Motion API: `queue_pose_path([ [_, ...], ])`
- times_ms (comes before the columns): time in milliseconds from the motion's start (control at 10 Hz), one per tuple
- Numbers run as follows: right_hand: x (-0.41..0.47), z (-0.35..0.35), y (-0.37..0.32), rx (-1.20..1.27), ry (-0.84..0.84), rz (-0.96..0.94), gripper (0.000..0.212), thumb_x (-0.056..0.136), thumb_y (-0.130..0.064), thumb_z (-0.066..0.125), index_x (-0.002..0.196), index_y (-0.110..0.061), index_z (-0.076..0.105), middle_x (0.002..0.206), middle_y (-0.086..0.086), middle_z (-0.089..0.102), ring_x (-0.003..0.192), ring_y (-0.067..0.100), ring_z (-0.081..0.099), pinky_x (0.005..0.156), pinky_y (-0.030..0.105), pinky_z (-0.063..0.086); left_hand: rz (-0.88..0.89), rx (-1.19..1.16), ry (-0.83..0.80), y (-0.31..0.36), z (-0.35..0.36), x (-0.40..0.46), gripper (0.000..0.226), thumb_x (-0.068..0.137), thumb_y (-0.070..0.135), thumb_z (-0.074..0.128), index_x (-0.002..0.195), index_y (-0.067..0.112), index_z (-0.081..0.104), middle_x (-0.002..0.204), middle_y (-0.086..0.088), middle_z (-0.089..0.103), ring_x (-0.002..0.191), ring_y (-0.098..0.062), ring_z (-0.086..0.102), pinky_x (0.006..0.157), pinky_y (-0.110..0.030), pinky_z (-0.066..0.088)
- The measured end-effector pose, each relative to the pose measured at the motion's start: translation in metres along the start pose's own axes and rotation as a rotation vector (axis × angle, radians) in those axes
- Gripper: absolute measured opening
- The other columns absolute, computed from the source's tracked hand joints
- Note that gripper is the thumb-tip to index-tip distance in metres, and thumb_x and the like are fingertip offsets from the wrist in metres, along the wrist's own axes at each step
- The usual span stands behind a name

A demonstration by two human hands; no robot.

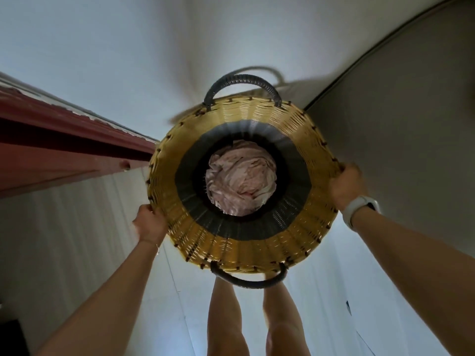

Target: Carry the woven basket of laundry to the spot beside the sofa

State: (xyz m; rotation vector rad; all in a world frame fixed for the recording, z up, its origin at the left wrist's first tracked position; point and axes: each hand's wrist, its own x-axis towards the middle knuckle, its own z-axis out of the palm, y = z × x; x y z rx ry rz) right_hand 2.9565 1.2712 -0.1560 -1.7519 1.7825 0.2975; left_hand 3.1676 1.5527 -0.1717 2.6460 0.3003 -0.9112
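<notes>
Pale floor (115, 60) all round, seen from straight above; grey sofa (411, 124) out past the right hand, red cabinet (59, 140) out past the left hand.

Between the two hands: basket (241, 186), upright, mouth up toward the camera, long axis straight down to the floor. Round rim, so no sideways pointing to speak of; the two dark loop handles (243, 84) lie on the line running away from the body, one far, one near above the legs (257, 317). Deep at the bottom, directly between the hands: pale pink laundry (240, 183), bunched.

Left hand (149, 222) closed over the rim on its side; right hand (347, 186) closed over the rim opposite, white watch (359, 209) just behind on the wrist. Fingers mostly hidden under the rim, thumbs on top. Probably held at the rim sides rather than the handles to keep the load level and clear of the legs while walking. Seemingly off the floor, given the separate shadow beyond the far handle, though contact not checkable from above.

Sofa edge close beyond the right hand, so likely near the end of the carry; setting down yet to come.
</notes>
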Motion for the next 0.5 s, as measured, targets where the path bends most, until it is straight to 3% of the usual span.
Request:
queue_pose_path([
  [100, 0.012, -0.006, -0.012, 0.039, -0.033, -0.078, 0.046, 0.086, -0.001, 0.038, 0.131, -0.010, 0.042, 0.131, 0.020, 0.050, 0.117, 0.042, 0.050, 0.098, 0.048, 0.044, -0.096, -0.017, 0.013, -0.014, 0.013, -0.015, 0.037, 0.096, 0.015, 0.040, 0.120, -0.010, 0.053, 0.120, -0.032, 0.061, 0.109, -0.047, 0.058, 0.083, -0.040, 0.047],
  [200, 0.023, -0.012, -0.016, -0.007, -0.125, -0.133, 0.055, 0.085, -0.002, 0.040, 0.138, -0.017, 0.035, 0.135, 0.019, 0.047, 0.121, 0.042, 0.048, 0.100, 0.053, 0.043, -0.135, -0.043, 0.025, -0.016, 0.018, -0.022, 0.039, 0.096, 0.019, 0.039, 0.118, -0.009, 0.055, 0.116, -0.031, 0.063, 0.103, -0.048, 0.061, 0.090, -0.047, 0.051],
  [300, 0.023, -0.010, -0.011, 0.002, -0.197, -0.121, 0.062, 0.086, -0.003, 0.043, 0.142, -0.021, 0.024, 0.145, 0.015, 0.033, 0.130, 0.041, 0.038, 0.103, 0.055, 0.039, -0.192, -0.073, -0.009, -0.014, 0.020, -0.017, 0.035, 0.095, 0.018, 0.041, 0.117, -0.004, 0.056, 0.115, -0.028, 0.063, 0.100, -0.046, 0.062, 0.087, -0.047, 0.054],
  [400, 0.015, -0.010, -0.011, 0.051, -0.198, -0.123, 0.062, 0.090, -0.011, 0.044, 0.146, -0.018, 0.017, 0.153, 0.012, 0.023, 0.139, 0.036, 0.026, 0.112, 0.051, 0.029, -0.194, -0.065, -0.023, -0.013, 0.020, -0.017, 0.036, 0.095, 0.020, 0.041, 0.119, -0.003, 0.055, 0.118, -0.027, 0.062, 0.104, -0.044, 0.061, 0.090, -0.047, 0.053],
  [500, -0.012, -0.032, -0.035, 0.350, -0.150, -0.154, 0.052, 0.092, -0.021, 0.044, 0.142, -0.019, 0.028, 0.148, 0.007, 0.035, 0.135, 0.026, 0.036, 0.109, 0.040, 0.036, -0.168, -0.067, -0.051, -0.012, 0.019, -0.026, 0.043, 0.097, 0.028, 0.038, 0.125, -0.002, 0.050, 0.120, -0.026, 0.060, 0.107, -0.043, 0.059, 0.086, -0.041, 0.048],
])
